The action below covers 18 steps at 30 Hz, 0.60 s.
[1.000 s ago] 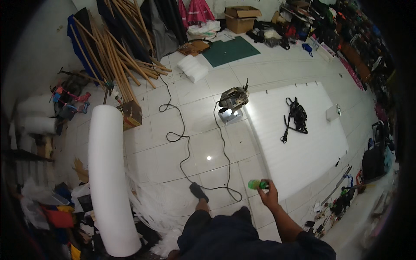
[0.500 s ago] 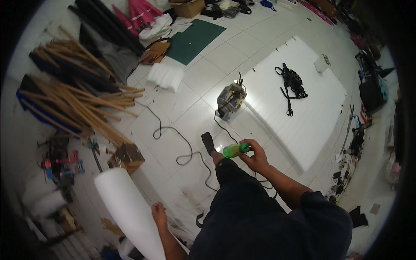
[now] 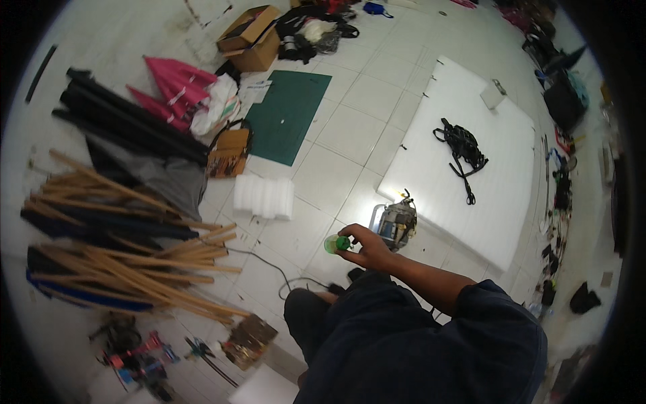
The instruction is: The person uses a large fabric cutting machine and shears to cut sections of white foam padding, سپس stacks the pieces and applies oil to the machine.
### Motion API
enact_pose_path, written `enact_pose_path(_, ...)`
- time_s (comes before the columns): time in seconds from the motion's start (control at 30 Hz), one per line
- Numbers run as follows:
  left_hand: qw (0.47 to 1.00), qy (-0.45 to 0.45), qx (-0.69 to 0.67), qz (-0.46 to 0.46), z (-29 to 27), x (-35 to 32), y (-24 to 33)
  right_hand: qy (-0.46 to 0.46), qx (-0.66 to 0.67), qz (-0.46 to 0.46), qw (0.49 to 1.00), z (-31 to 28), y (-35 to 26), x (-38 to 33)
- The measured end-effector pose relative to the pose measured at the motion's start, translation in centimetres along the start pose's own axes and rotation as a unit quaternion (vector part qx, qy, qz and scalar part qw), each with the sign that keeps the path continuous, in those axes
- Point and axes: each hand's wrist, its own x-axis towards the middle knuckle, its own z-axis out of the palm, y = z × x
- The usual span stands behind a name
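Fingers (image 3: 356, 237) of right hand (image 3: 369, 250) closed round green bottle (image 3: 336, 244) above tiled floor (image 3: 350, 138); could slip and fall, gripped only near the cap

Small green-capped bottle (image 3: 336, 243) – clear-ish body, lying sideways in the air, gripped at its cap end, just left of the work light (image 3: 398, 223) on the tiled floor.

Left hand out of view, green-capped bottle (image 3: 336, 243) partly hidden by right hand (image 3: 369, 250)
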Motion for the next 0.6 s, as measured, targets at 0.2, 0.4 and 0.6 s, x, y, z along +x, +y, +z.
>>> enact_pose_path(0.2,0.992,-0.037,0.114,0.027,-11.8,12.7,16.7,0.091,-0.010,0.034,0.995,1.8,1.2,10.5)
enact_pose_path(0.4,0.971,0.021,0.194,0.137,-20.2,25.2,47.0,0.244,-0.002,0.142,0.959,-0.3,2.2,14.4)
enact_pose_path(0.6,0.828,0.018,0.316,0.462,-16.0,31.4,77.7,0.369,-0.029,0.155,0.916,-2.4,3.4,17.7)
